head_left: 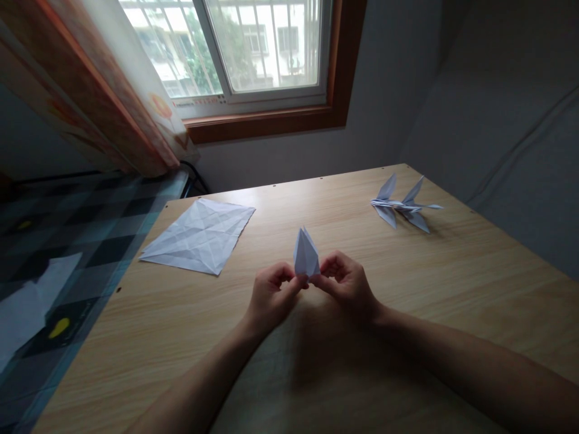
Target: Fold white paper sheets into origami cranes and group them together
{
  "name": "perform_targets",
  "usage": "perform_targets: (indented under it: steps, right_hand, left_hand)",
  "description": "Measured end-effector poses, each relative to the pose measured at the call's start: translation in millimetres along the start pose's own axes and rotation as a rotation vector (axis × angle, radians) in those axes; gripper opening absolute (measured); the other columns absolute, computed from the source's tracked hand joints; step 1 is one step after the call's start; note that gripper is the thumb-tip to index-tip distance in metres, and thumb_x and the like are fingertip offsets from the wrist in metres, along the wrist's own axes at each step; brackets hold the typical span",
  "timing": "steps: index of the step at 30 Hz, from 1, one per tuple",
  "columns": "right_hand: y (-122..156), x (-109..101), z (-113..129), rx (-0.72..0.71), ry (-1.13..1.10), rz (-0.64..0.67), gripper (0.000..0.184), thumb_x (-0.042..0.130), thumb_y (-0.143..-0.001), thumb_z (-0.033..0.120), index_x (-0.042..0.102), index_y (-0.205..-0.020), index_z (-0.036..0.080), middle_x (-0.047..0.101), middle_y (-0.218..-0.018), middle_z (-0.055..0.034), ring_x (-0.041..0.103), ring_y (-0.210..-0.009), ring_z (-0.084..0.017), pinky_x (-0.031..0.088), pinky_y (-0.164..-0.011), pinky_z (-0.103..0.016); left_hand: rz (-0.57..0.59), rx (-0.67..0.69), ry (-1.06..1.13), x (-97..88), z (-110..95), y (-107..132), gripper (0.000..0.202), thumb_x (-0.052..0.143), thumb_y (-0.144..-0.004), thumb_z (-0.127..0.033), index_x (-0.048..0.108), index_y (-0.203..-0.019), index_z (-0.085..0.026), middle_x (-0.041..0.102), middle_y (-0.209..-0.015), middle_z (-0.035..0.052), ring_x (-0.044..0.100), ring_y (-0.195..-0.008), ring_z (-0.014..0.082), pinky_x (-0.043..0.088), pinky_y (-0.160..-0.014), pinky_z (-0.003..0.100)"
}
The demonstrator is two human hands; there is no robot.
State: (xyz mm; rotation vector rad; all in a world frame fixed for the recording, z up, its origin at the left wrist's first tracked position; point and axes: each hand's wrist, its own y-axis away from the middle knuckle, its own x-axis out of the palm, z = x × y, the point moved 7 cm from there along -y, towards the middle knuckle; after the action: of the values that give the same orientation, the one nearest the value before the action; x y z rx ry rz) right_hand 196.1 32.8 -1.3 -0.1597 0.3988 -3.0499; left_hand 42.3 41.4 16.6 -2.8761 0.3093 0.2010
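Observation:
A small folded white paper piece [306, 254], pointed at the top, stands upright above the middle of the wooden table [407, 289]. My left hand [271, 293] pinches its lower left edge with closed fingers. My right hand [346, 282] pinches its lower right edge the same way. Both hands meet at the base of the paper, just above the tabletop.
A creased, unfolded white paper sheet [199, 235] lies flat at the table's left. A finished folded paper figure with several wings [402, 207] rests at the far right. A checked blanket [67, 241] with white paper [27, 307] on it lies left of the table, below a window [244, 48] and curtain [104, 90].

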Motion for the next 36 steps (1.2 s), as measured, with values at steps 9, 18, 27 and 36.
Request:
perform_targets:
  steps: [9, 18, 27, 36]
  right_hand:
    - [0, 4, -6, 0.088, -0.14, -0.008, 0.038, 0.079, -0.074, 0.034, 0.054, -0.101, 0.022, 0.066, -0.07, 0.0027, 0.066, -0.065, -0.015, 0.053, -0.063, -0.029]
    - [-7, 6, -13, 0.166, -0.194, 0.095, 0.025, 0.082, -0.07, 0.038, 0.071, -0.081, 0.018, 0.073, -0.078, -0.0032, 0.069, -0.074, -0.018, 0.056, -0.072, -0.031]
    - [-4, 10, -16, 0.209, -0.178, 0.114, 0.029, 0.082, -0.068, 0.037, 0.072, -0.086, 0.017, 0.074, -0.079, -0.0035, 0.068, -0.069, -0.016, 0.055, -0.062, -0.027]
    - [-2, 8, -18, 0.269, -0.143, 0.113, 0.031, 0.082, -0.066, 0.03, 0.066, -0.088, 0.015, 0.067, -0.063, 0.0007, 0.06, -0.05, -0.011, 0.05, -0.045, -0.021]
  left_hand:
    - [-0.018, -0.129, 0.3, 7.1, 11, 1, 0.045, 0.079, -0.073, -0.031, 0.05, -0.105, -0.018, 0.072, -0.066, 0.0, 0.067, -0.059, 0.0155, 0.052, -0.061, 0.025]
    - [0.053, -0.1, 0.125, 9.2, 12, 1, 0.045, 0.074, -0.077, -0.029, 0.061, -0.117, -0.014, 0.071, -0.071, 0.002, 0.065, -0.063, 0.0144, 0.046, -0.059, 0.022]
    - [-0.035, -0.177, 0.235, 2.1, 18, -1, 0.023, 0.074, -0.074, -0.032, 0.06, -0.07, -0.015, 0.064, -0.065, -0.0004, 0.056, -0.059, 0.0111, 0.042, -0.058, 0.023]
    - [-0.031, -0.198, 0.241, 1.2, 22, -4, 0.025, 0.072, -0.076, -0.037, 0.063, -0.078, -0.015, 0.066, -0.069, 0.0005, 0.058, -0.061, 0.0127, 0.046, -0.06, 0.025]
